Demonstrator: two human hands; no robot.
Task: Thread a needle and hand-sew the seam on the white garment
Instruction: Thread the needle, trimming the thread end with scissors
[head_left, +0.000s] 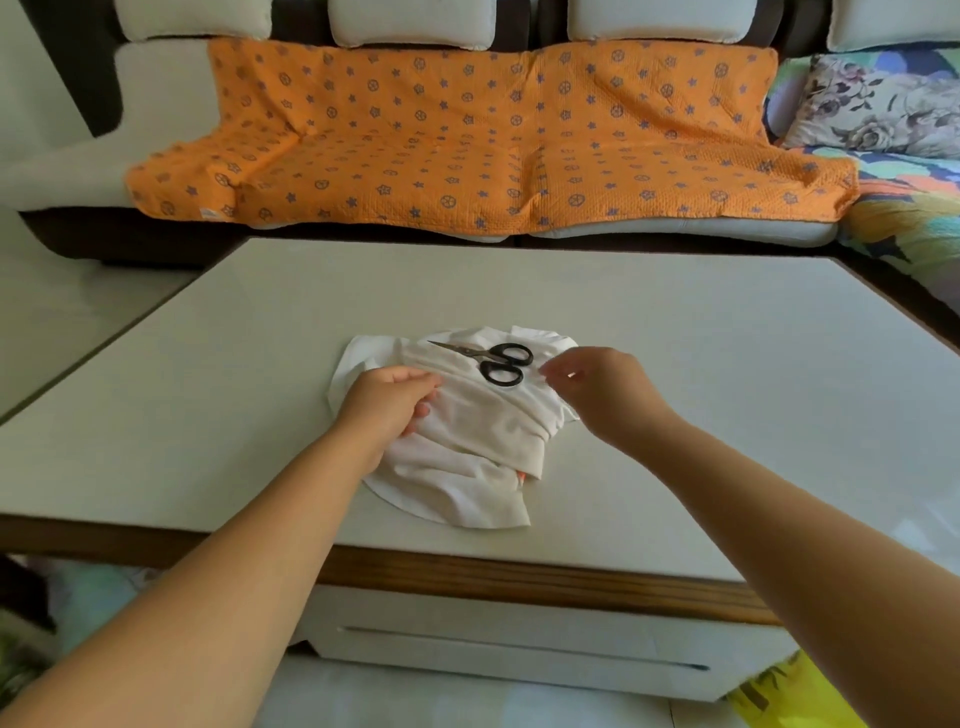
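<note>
Limp white garment (467, 431) between your hands
Your left hand (387, 397) grips a fold on the counter (675, 364); your right hand (597, 389) is pinched, on what I cannot tell. Light, floppy: hold close beside the seam.

Both your bare forearms come in from the bottom corners and cross the near edge of the table (727, 389), angling in toward its middle. Your left hand (387, 400) is palm down, wrist about straight, fingers curled with the thumb tucked under, gripping a fold of the white garment (483, 415). Your right hand (597, 389) is to its right, back of the hand up, fingers curled, thumb and forefinger fingertips (550, 371) pinched close. Can't tell if anything's between them. The hands are apart, not touching.
</note>
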